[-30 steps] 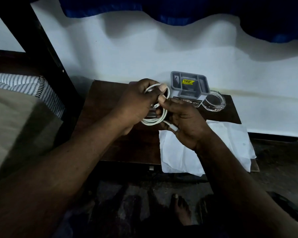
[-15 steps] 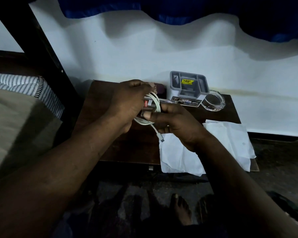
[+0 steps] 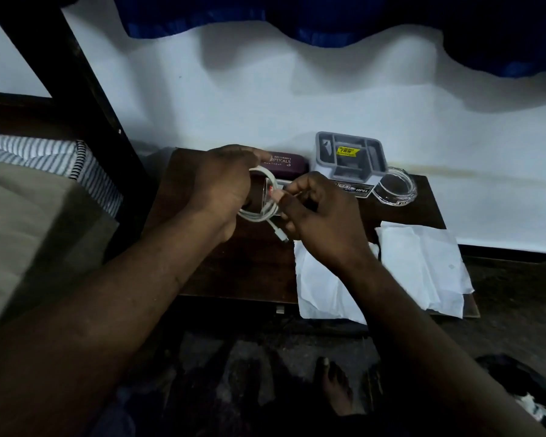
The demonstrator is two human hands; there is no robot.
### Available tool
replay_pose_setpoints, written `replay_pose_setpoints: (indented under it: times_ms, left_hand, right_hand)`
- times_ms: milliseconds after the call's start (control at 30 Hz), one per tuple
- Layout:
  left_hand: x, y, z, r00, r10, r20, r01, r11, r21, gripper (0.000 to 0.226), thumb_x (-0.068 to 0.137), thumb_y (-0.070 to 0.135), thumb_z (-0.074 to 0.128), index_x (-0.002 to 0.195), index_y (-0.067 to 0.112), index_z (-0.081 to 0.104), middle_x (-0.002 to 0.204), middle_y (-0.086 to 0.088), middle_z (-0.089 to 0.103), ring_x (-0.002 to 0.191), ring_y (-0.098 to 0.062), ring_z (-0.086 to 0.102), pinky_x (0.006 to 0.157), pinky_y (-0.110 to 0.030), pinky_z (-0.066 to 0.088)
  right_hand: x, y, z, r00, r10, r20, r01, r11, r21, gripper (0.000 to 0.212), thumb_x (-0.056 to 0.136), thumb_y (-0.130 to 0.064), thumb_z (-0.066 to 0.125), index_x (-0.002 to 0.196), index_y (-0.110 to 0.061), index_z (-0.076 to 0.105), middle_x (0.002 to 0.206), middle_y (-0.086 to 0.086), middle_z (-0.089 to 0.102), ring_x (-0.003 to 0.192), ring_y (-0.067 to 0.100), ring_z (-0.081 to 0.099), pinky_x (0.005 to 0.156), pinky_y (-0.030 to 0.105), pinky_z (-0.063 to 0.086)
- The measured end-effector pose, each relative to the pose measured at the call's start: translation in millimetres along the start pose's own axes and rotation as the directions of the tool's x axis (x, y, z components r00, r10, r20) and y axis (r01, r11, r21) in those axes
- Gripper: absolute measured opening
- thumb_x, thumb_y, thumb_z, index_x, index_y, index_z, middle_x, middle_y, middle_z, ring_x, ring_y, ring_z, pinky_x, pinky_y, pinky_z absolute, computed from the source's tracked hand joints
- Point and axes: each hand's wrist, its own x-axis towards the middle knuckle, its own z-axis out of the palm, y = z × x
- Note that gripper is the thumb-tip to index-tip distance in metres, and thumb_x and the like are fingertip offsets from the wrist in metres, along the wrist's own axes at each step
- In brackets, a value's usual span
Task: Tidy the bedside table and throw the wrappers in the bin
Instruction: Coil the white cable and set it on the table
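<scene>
Head view. Holds coiled white cable (image 3: 259, 215) in left grip (image 3: 221, 184), fingers curled round the loops, just above far-middle of desk (image 3: 234, 266). Pinches a strand at the coil's right side with right grip (image 3: 322, 222); leaves connector tail dangling on the near side. Best to keep loops clamped, wrap tail snug, tuck the end, then park beside grey organiser (image 3: 350, 156). Leaves white paper wrappers (image 3: 423, 266) near right, not yet binned. Versus half a second back: pinches with fingertips instead of lying flat over the coil; uncovers glasses case (image 3: 286, 164) at far side.

Dark wood bedside table (image 3: 221, 266), creased white paper (image 3: 423, 266), clear glossy dish (image 3: 396, 189).
</scene>
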Motion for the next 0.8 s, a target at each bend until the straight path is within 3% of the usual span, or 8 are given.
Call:
replay_pose_setpoints:
  times_ms: [100,233,333,400,467,533,633,800]
  left_hand:
    - [-4.5,3.5,-0.9,0.994,-0.085,0.073,0.090,0.994,-0.065,0.025,0.101,0.015,0.056,0.086,0.015,0.075,0.051,0.013,0.063,0.041,0.000,0.052,0.041,-0.013,0.035]
    - [-2.7,4.1,-6.9,0.985,-0.105,0.138,0.119,0.988,-0.101,0.028,0.102,0.028,0.059,0.082,0.015,0.074,0.048,0.011,0.058,0.042,-0.004,0.048,0.041,-0.016,0.032]
    - [1.0,6.2,-13.8,0.977,-0.106,0.184,0.140,0.973,-0.183,0.022,0.096,0.027,0.068,0.080,0.012,0.070,0.047,0.010,0.055,0.046,-0.006,0.047,0.041,-0.016,0.032]
    - [0.9,7.8,-15.4,0.974,-0.078,0.213,0.125,0.967,-0.220,0.014,0.091,0.013,0.073,0.079,0.010,0.068,0.051,0.007,0.058,0.041,-0.003,0.049,0.038,-0.012,0.033]
    - [1.2,5.7,-18.2,0.975,-0.051,0.218,0.098,0.973,-0.211,0.008,0.088,0.002,0.074,0.083,0.007,0.069,0.060,0.000,0.065,0.042,-0.004,0.056,0.039,-0.011,0.037]
    - [6.3,-1.0,-23.9,0.982,0.017,0.188,0.008,0.991,-0.131,0.005,0.088,0.007,0.077,0.088,0.006,0.072,0.067,-0.003,0.070,0.049,-0.007,0.062,0.046,-0.014,0.045]
    - [11.1,-7.9,-32.7,0.983,0.106,0.148,-0.107,0.994,-0.002,0.010,0.088,0.018,0.080,0.086,0.010,0.074,0.066,0.002,0.072,0.053,-0.006,0.064,0.052,-0.016,0.048]
    - [12.0,-8.2,-43.1,0.983,0.128,0.135,-0.127,0.992,-0.018,0.008,0.093,0.012,0.074,0.099,0.007,0.072,0.056,0.004,0.067,0.041,-0.007,0.059,0.043,-0.015,0.044]
  right_hand:
    - [-2.9,-8.1,5.7,0.999,-0.009,-0.053,0.001,0.989,-0.151,0.041,0.077,-0.063,0.080,0.088,-0.028,0.062,0.075,-0.009,0.070,0.074,0.007,0.068,0.072,0.036,0.057]
    - [-4.0,-16.3,14.1,0.992,0.058,-0.113,-0.077,0.982,-0.174,0.047,0.073,-0.064,0.082,0.090,-0.027,0.058,0.075,-0.013,0.065,0.076,0.004,0.064,0.071,0.030,0.053]
    - [-0.4,-19.0,18.3,0.994,0.095,-0.055,-0.097,0.995,-0.035,0.038,0.079,-0.047,0.086,0.102,-0.026,0.062,0.086,-0.014,0.070,0.083,0.000,0.068,0.077,0.026,0.056]
    - [3.5,-16.4,20.4,0.992,0.123,0.008,-0.124,0.986,0.109,0.032,0.082,-0.034,0.086,0.106,-0.024,0.068,0.094,-0.007,0.076,0.088,0.008,0.073,0.085,0.036,0.062]
    - [5.3,-16.4,22.0,0.987,0.150,0.061,-0.160,0.953,0.257,0.021,0.083,-0.020,0.084,0.100,-0.021,0.072,0.094,0.002,0.080,0.089,0.019,0.077,0.086,0.042,0.063]
    - [5.7,-19.1,22.2,0.981,0.158,0.110,-0.189,0.899,0.395,0.009,0.086,-0.010,0.080,0.090,-0.016,0.074,0.088,0.009,0.080,0.083,0.025,0.077,0.081,0.040,0.062]
    - [7.5,-23.8,22.3,0.965,0.156,0.208,-0.244,0.819,0.519,0.018,0.095,-0.004,0.069,0.080,-0.014,0.074,0.079,0.005,0.077,0.075,0.015,0.071,0.071,0.024,0.056]
    - [10.3,-24.7,34.4,0.910,0.166,0.380,-0.372,0.732,0.570,0.018,0.102,-0.006,0.057,0.093,-0.008,0.072,0.086,0.005,0.075,0.079,0.014,0.067,0.073,0.027,0.051]
